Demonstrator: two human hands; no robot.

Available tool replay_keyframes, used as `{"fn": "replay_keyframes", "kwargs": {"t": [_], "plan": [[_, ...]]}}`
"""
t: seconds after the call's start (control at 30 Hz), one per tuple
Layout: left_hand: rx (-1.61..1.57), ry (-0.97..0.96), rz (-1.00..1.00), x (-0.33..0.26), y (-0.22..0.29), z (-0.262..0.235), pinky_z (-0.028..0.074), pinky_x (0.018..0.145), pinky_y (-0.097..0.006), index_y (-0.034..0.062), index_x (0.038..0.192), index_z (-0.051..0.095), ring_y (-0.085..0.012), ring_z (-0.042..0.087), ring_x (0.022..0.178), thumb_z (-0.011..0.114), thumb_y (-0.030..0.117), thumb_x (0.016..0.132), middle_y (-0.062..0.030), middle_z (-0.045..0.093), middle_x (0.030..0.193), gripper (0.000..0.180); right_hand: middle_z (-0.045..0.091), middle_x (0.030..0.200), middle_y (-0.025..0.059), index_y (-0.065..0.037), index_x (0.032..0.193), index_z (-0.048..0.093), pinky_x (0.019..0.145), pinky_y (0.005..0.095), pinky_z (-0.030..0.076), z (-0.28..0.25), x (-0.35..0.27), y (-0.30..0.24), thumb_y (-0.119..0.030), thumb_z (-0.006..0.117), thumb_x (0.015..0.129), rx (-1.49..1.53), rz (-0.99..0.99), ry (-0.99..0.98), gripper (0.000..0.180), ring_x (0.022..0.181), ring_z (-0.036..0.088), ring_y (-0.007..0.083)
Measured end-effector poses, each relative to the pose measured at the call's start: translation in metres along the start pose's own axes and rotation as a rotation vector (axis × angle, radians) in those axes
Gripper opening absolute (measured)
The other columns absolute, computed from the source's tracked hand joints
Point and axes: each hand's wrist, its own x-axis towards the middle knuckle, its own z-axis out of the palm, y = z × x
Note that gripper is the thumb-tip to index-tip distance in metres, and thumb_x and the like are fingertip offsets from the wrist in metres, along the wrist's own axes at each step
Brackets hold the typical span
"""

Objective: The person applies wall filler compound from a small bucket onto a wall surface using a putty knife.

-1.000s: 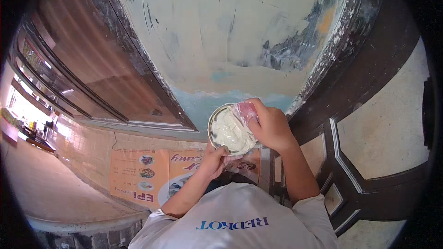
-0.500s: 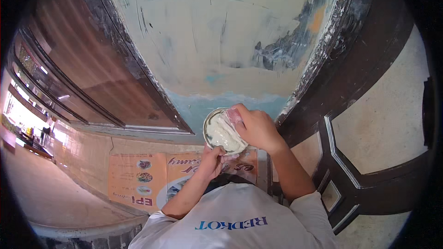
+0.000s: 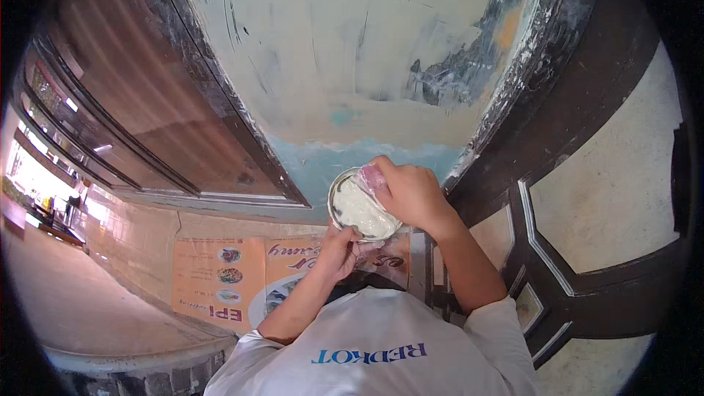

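Note:
My left hand [image 3: 339, 253] grips a round, shallow container [image 3: 332, 213] from below, its thumb over the near rim. Thick off-white paste [image 3: 359, 211] fills much of it, and dark patches of the bottom show along the left side. In my right hand [image 3: 412, 194] is a pink, flat spreader [image 3: 372, 177], pinched between thumb and fingers. Its lower edge meets the paste at the container's right side and is partly hidden by the paste and my hand. Both hands are in front of my chest, close to the wall.
Ahead stands a patchy wall [image 3: 330, 51], pale cream above and blue-green below, between dark, paint-smeared frames. A glazed brown panel [image 3: 176, 95] is on the left, a dark panelled door [image 3: 543, 249] on the right. An orange printed banner [image 3: 213, 271] lies below on the floor.
The container and both hands sit slightly further right in the picture, as the view shifts a little. The spreader has moved slightly within the paste, whose surface looks changed. Both grips stay.

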Motion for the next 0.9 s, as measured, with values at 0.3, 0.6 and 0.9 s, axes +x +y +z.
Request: {"fn": "replay_keyframes", "kwargs": {"t": [0.3,0.6,0.9], "plan": [[0.055,0.016,0.004,-0.005,0.001,-0.006,0.06,0.081,-0.048,0.0054,0.139,0.027,-0.0349,0.06,0.108,0.039,-0.008,0.076,-0.0194,0.051,0.127,0.065,0.062,0.068,0.0181,-0.008,0.112,0.053,0.061,0.0493,0.048,0.007,-0.001,-0.007,-0.015,0.058,0.082,0.025,-0.084,-0.028,0.031,0.068,0.063,0.0389],[0.007,0.007,0.028,-0.01,0.011,-0.015,0.058,0.084,-0.051,0.0014,0.139,0.029,-0.038,0.057,0.112,0.038,-0.007,0.075,-0.0218,0.048,0.13,0.065,0.062,0.071,0.0186,-0.009,0.115,0.055,0.06,0.0479,0.047,0.008,0.0,0.008,-0.013,0.056,0.08,0.447,-0.095,0.038,0.035,0.066,0.061,0.0403],[0.072,0.004,0.015,-0.01,0.007,-0.012,0.057,0.085,-0.051,0.0024,0.139,0.029,-0.0378,0.057,0.113,0.037,-0.008,0.076,-0.0212,0.049,0.131,0.064,0.06,0.069,0.0193,-0.007,0.11,0.055,0.059,0.0453,0.047,0.018,0.0,-0.005,-0.011,0.058,0.078,0.14,-0.106,0.09,0.032,0.066,0.062,0.0384]]}}
